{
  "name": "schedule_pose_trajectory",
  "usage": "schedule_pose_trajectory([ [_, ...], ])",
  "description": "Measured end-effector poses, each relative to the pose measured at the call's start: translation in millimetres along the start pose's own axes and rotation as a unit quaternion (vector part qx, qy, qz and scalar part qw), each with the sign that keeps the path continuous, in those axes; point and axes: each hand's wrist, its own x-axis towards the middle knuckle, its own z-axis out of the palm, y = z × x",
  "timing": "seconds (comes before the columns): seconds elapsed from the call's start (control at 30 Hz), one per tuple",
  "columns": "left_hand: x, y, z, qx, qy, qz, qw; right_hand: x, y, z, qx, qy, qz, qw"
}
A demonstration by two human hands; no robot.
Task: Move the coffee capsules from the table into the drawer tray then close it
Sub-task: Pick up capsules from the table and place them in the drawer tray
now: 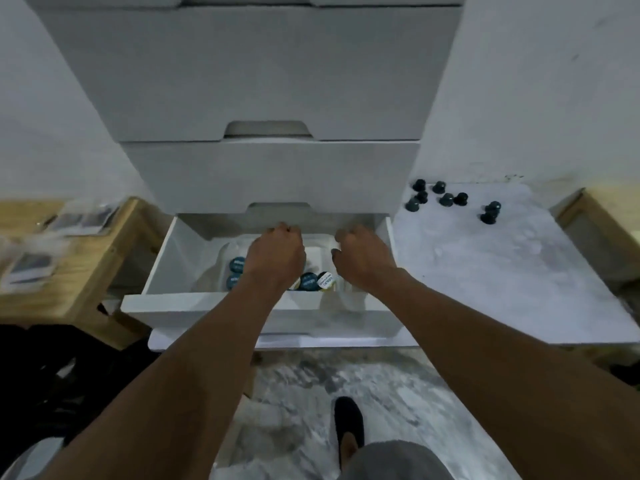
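The white drawer (207, 301) of a tall white cabinet stands pulled open. Inside it a white tray (317, 252) holds several coffee capsules (308, 281) with teal lids and one with a white and yellow lid (327, 280). My left hand (275, 252) and my right hand (363, 256) hover side by side over the tray, backs up and fingers curled under. Whatever is inside either fist is hidden. Several dark capsules (446, 199) lie scattered at the back of the white table (485, 271) to the right of the drawer.
Closed drawers (270, 174) rise above the open one, and a lower drawer (277, 339) sticks out slightly beneath it. A wooden table (79, 271) with plastic packets stands at the left, a wooden box (588, 226) at the far right. My shoe (348, 424) is on the floor below.
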Motion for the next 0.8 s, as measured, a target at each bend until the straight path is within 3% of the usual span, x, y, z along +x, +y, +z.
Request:
schedule_pose_trajectory([
  [0.4,-9.2,136.2,-15.0,-0.032,0.058,0.181,0.981,-87.7,115.0,-68.1,-0.023,0.074,0.133,0.988],
  [0.8,67.4,321.9,1.3,-0.049,0.06,0.17,0.982,-86.2,311.2,-121.4,-0.024,0.069,0.145,0.987],
])
